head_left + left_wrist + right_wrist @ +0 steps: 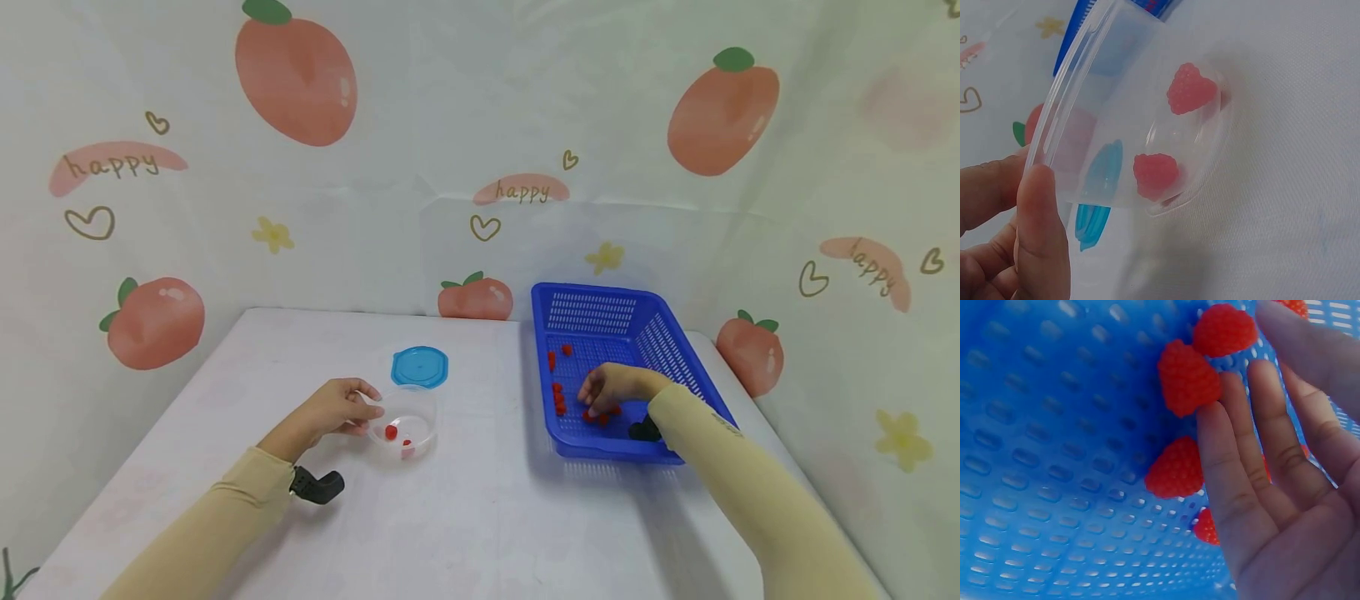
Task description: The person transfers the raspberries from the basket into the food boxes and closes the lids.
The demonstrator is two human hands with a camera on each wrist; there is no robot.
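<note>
My left hand (333, 407) pinches the rim of a clear plastic tub (1113, 56) between thumb and fingers. Inside the tub lie two red raspberries (1155, 175), both near its bottom. My right hand (621, 382) reaches down into a blue perforated basket (607, 451). In the right wrist view its fingers are nearly straight, with fingertips right at a raspberry (1188, 378) and the thumb held apart. Another raspberry (1225, 330) sits just above that one, and a third raspberry (1175, 469) lies beside the forefinger.
A blue lid (420, 367) lies on the white tabletop (480, 508) behind the tub. More raspberries (558, 398) are scattered along the basket's left side. Behind the table hangs a fruit-printed cloth (420, 108).
</note>
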